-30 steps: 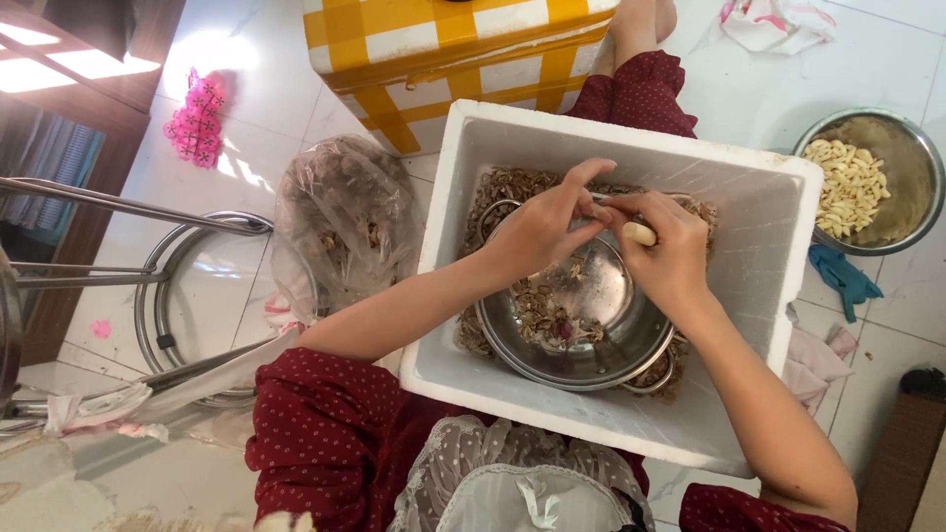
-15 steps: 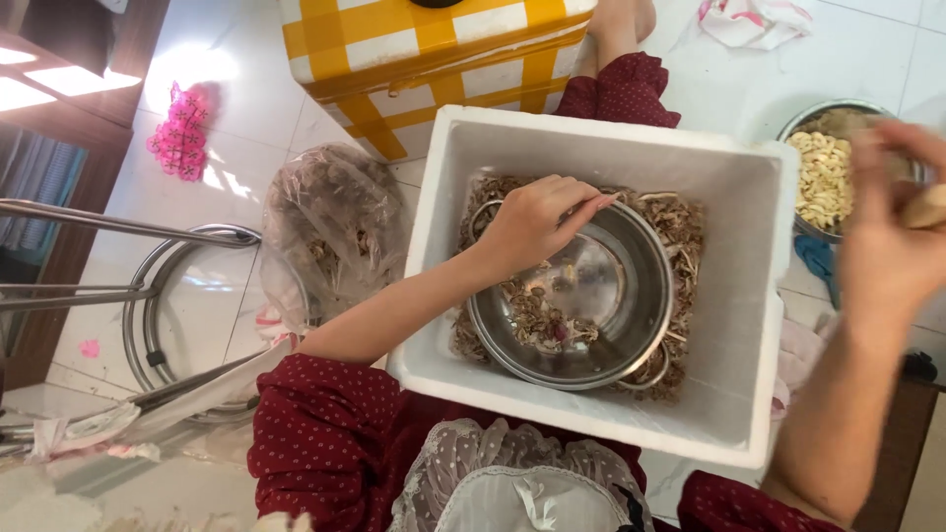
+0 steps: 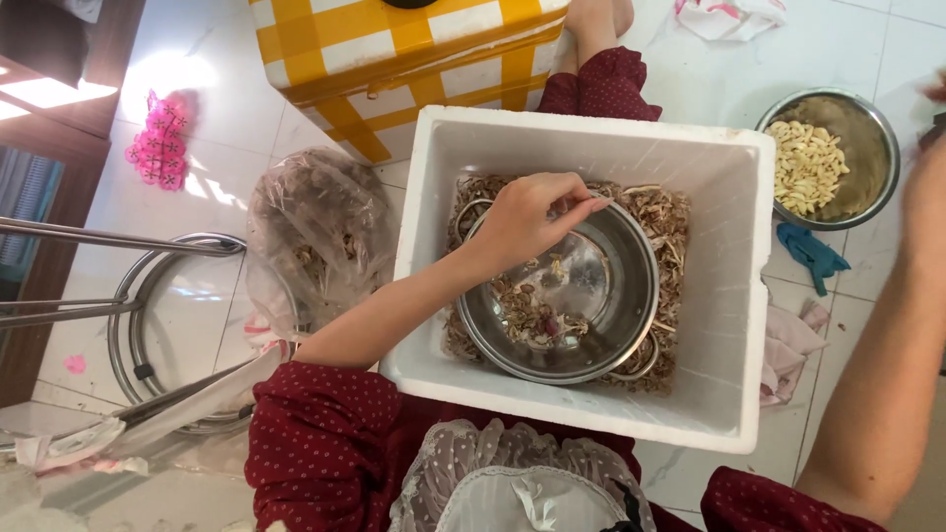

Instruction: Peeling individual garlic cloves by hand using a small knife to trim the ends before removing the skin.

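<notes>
My left hand (image 3: 537, 217) hovers over a steel bowl (image 3: 616, 296) that sits in a white foam box (image 3: 591, 133). Its fingertips are pinched together above the bowl's far rim; I cannot make out anything between them. Garlic skins and scraps (image 3: 527, 315) lie in the bowl, and more dry skins (image 3: 670, 222) fill the box around it. My right hand (image 3: 926, 187) is blurred at the right edge, beside a second steel bowl (image 3: 872, 113) holding peeled garlic cloves (image 3: 806, 163). What it holds is hidden.
A clear plastic bag (image 3: 315, 236) of garlic lies left of the box. A yellow checked box (image 3: 394, 49) stands behind. A metal stool (image 3: 168, 315) is at the left. A blue cloth (image 3: 813, 254) and a pink cloth (image 3: 788, 350) lie on the tiled floor at the right.
Both hands were together over the steel bowl on a clove. My right hand carried the clove out to the right toward the bowl of cloves; my left hand stayed over the bowl.
</notes>
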